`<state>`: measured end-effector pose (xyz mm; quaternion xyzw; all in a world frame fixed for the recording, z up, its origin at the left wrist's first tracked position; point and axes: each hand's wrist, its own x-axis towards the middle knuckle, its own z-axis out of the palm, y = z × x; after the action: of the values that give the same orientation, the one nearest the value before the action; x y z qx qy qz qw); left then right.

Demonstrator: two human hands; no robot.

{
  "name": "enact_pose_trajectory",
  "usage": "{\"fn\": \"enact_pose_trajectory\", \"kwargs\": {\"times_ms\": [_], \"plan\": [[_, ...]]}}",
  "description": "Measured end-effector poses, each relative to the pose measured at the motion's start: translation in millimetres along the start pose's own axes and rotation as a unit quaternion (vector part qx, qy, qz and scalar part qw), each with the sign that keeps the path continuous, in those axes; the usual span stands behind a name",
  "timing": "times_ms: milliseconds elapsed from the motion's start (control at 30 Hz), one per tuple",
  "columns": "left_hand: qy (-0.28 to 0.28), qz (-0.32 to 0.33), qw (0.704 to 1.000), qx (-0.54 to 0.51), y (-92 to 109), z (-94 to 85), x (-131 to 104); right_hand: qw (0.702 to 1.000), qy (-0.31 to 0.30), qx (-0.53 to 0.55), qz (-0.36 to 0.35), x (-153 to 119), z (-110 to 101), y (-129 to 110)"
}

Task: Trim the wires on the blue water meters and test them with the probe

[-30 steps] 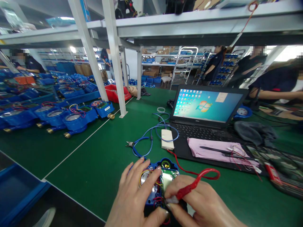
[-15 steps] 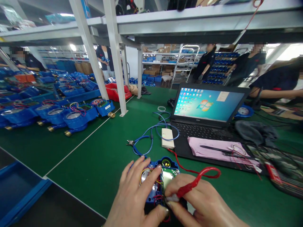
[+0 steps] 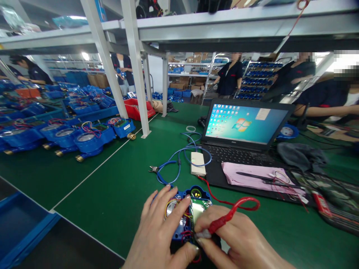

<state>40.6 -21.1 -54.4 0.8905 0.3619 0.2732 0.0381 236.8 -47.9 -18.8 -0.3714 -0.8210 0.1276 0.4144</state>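
Note:
A blue meter housing (image 3: 180,234) with a green circuit board (image 3: 205,202), a small display and coloured wires lies at the table's front edge. Spread over its left side is my left hand (image 3: 161,228), fingers apart, thumb near the lower edge of the board. My right hand (image 3: 235,231) pinches a grey connector (image 3: 203,234) on the end of a red cable (image 3: 221,223), pressed against the board's lower left edge. The connector's tip is hidden by fingers. The red cable runs up to a white box (image 3: 198,163) beside the laptop.
A laptop (image 3: 241,127) stands behind my right hand, pink paper (image 3: 252,179) and pens on it. Pliers (image 3: 153,169) and a blue cable (image 3: 179,170) lie ahead. Several blue meters (image 3: 89,140) sit at the left. Metal posts (image 3: 136,71) hold a shelf. People work beyond.
In the background, a standing person has moved left and turned. My hands, the connector and the housing look nearly the same.

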Motion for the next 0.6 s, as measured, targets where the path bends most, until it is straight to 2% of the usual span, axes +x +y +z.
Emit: {"fn": "enact_pose_trajectory", "kwargs": {"times_ms": [233, 367, 500, 567, 600], "plan": [[0.000, 0.005, 1.000, 0.008, 1.4, -2.2, 1.4, 1.000, 0.005, -0.003, -0.003, -0.7, 0.6, 1.4], [-0.014, 0.002, 0.999, 0.049, 3.3, -6.2, 5.0, 1.000, -0.006, 0.004, 0.000, -1.3, 1.2, 1.9], [0.012, 0.034, 0.996, 0.077, -3.9, -6.8, 1.5, 1.000, 0.002, 0.014, 0.006, -0.1, 4.3, 4.5], [0.021, 0.047, 0.997, 0.065, -10.0, -2.9, -1.3, 1.000, -0.017, -0.007, 0.016, 2.0, 6.9, 5.6], [0.033, 0.051, 0.997, 0.050, -13.3, 1.5, -0.4, 0.998, -0.052, -0.021, 0.021, 3.5, 7.8, 6.2]]}}
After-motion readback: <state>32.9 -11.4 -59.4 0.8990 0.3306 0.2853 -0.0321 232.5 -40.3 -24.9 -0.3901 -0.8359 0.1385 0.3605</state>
